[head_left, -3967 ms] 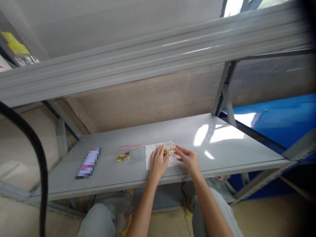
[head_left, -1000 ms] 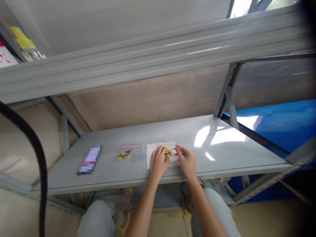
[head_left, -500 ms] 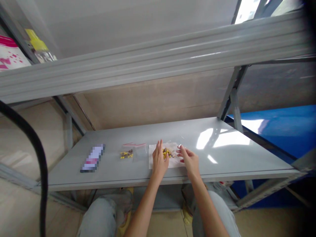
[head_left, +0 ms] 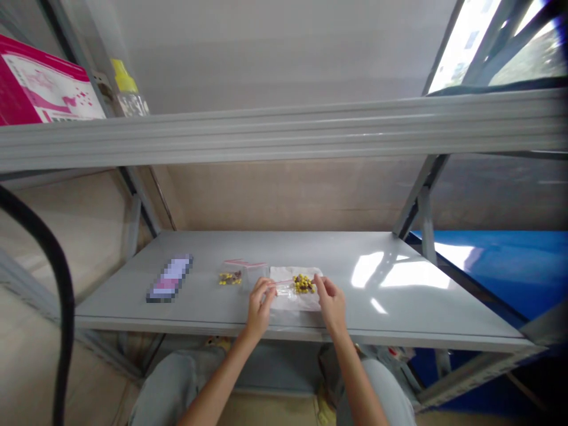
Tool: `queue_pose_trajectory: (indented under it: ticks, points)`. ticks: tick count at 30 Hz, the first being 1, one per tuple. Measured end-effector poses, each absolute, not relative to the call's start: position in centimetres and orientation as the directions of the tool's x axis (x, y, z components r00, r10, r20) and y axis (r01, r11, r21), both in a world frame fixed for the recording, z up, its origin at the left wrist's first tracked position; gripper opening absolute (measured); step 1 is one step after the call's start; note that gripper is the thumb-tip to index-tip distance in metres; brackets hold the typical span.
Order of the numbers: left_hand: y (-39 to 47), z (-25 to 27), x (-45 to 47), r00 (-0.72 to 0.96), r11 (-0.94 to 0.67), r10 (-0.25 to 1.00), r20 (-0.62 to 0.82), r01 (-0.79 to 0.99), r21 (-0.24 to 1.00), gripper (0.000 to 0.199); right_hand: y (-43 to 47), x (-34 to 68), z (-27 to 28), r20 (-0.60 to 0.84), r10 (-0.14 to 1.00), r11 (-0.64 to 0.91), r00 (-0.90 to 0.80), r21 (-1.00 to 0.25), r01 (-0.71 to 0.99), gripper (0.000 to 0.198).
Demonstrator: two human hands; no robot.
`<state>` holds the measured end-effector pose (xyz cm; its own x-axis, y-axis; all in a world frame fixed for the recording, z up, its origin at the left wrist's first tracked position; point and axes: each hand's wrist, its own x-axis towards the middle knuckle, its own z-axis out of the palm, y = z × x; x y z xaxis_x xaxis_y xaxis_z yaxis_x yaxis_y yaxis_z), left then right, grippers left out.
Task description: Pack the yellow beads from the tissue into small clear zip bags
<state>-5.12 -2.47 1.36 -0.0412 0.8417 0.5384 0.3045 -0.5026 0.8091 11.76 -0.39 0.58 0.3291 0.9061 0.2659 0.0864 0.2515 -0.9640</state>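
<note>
A pile of small yellow and dark brown beads [head_left: 303, 284] lies on a white sheet of paper [head_left: 295, 304] near the shelf's front edge. At the sheet's left side my left hand [head_left: 258, 309] pinches a small clear zip bag [head_left: 285, 290] with a red strip, which reaches across the paper to the beads. My right hand [head_left: 332, 303] is at the pile's right edge, thumb and finger closed; what lies between them is too small to make out. Left of the paper are a flat clear zip bag [head_left: 256, 273] and a bag of beads [head_left: 229, 277].
A blurred-out phone [head_left: 170, 278] lies on the left of the grey shelf [head_left: 355, 313]. Above runs an upper shelf beam [head_left: 284, 137], with a pink and white box [head_left: 53, 89] and a yellow-capped bottle [head_left: 128, 92] on it. A black cable [head_left: 57, 260] curves down at far left.
My left hand has moved left from beside the beads and now pinches a clear zip bag. My right hand has shifted slightly left and closed its fingers. The camera view has tilted up.
</note>
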Motion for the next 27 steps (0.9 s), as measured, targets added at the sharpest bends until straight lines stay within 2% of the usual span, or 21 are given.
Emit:
queue_pose_trajectory:
  ticks: [3, 5, 7, 12, 17, 22, 27]
  points:
    - [-2.2, 1.2, -6.8, 0.044, -0.415, 0.909, 0.415, 0.206, 0.886, 0.037, -0.8, 10.5, 0.5, 0.206, 0.974, 0.206, 0.094, -0.978, 0.005, 0.05]
    - [-2.0, 0.9, -7.4, 0.115, -0.347, 0.937, 0.331, 0.179, 0.921, 0.037, -1.0, 9.5, 0.1, 0.21, 0.977, 0.211, -0.041, -0.978, 0.006, 0.048]
    - [-1.8, 0.7, -7.7, 0.154, -0.296, 0.95, 0.272, 0.165, 0.941, 0.037, -1.1, 8.7, -0.5, 0.232, 0.967, 0.235, -0.106, -0.972, 0.022, 0.044]
    - [-1.3, 0.3, -7.6, 0.105, -0.276, 0.959, 0.263, 0.146, 0.95, 0.038, -1.1, 7.8, -1.4, 0.232, 0.968, 0.234, -0.092, -0.972, 0.008, 0.04]
    - [-1.1, 0.0, -7.3, 0.137, -0.316, 0.945, 0.296, 0.16, 0.935, 0.034, -1.0, 7.7, -1.2, 0.186, 0.983, 0.186, 0.01, -0.981, -0.055, 0.041]
    - [-1.5, 0.5, -6.9, -0.008, -0.318, 0.947, 0.322, 0.132, 0.939, 0.032, -1.2, 7.3, -1.1, 0.177, 0.984, 0.176, -0.027, -0.983, -0.056, 0.04]
    - [-1.7, 0.4, -7.0, -0.006, -0.365, 0.929, 0.369, 0.131, 0.922, 0.032, -1.2, 7.1, -1.1, 0.164, 0.986, 0.164, 0.007, -0.982, -0.095, 0.039]
